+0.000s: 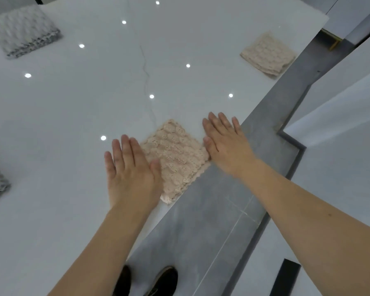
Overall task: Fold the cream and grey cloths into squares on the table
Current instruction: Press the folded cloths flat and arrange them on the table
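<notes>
Already the cream cloth (175,157) lies squared between flat, empty left hand (130,174) and right hand (226,144) — folding looks nearly done.

In front of me a cream cloth (175,157) lies folded square at the counter's (73,114) edge; another cream square (267,54) far right; grey folded cloths (24,30) far left.

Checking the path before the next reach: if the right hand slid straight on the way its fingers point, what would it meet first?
Probably nothing close: the right hand points up and slightly left over bare white table. The far cream cloth lies to the right of that line, though depth is hard to judge.
</notes>
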The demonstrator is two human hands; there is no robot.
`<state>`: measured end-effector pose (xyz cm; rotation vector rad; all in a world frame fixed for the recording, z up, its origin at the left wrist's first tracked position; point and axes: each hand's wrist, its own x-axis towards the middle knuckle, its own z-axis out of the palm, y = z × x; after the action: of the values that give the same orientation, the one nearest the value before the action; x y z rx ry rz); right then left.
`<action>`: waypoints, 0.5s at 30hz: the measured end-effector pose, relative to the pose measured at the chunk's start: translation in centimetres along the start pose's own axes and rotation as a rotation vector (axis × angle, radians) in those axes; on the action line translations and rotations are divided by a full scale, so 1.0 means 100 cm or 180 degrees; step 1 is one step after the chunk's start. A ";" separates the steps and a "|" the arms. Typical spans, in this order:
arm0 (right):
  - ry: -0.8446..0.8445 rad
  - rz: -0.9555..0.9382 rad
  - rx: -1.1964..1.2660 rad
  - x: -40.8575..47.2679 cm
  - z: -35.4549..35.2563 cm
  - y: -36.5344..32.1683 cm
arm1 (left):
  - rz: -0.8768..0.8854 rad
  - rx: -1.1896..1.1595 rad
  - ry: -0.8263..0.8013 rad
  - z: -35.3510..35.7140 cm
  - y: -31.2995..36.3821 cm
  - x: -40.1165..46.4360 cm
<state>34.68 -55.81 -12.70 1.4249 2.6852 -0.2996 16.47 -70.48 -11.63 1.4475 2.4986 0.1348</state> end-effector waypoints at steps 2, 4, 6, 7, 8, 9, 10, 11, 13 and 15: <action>0.0413 0.0541 0.0941 0.001 -0.012 0.006 | 0.0388 -0.0243 -0.0008 -0.016 0.020 0.025; 0.0836 0.0940 0.1807 0.004 -0.021 0.015 | 0.0989 -0.0524 0.0071 -0.020 0.053 0.061; 0.1057 0.1181 0.2337 0.007 -0.028 0.023 | 0.1532 -0.0681 0.0048 -0.017 0.084 0.096; 0.1131 0.1271 0.2504 0.008 -0.030 0.029 | 0.1754 -0.0714 0.0006 -0.012 0.097 0.112; 0.1211 0.1363 0.2608 0.009 -0.030 0.035 | 0.1943 -0.0710 -0.0041 -0.006 0.107 0.126; 0.1310 0.1467 0.2664 0.010 -0.031 0.042 | 0.2096 -0.0686 -0.0078 0.000 0.117 0.139; 0.1405 0.1578 0.2698 0.013 -0.031 0.049 | 0.2214 -0.0653 -0.0090 0.004 0.126 0.151; 0.1471 0.1680 0.2717 0.015 -0.031 0.056 | 0.2312 -0.0615 -0.0072 0.008 0.135 0.162; 0.1523 0.1761 0.2719 0.022 -0.029 0.071 | 0.2447 -0.0524 -0.0021 0.013 0.154 0.180; 0.1535 0.1820 0.2724 0.029 -0.029 0.089 | 0.2556 -0.0455 -0.0068 0.014 0.175 0.194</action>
<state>40.45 -48.01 -11.50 2.7000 2.3523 -1.2894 22.34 -45.02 -12.69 2.2610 1.7004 0.4210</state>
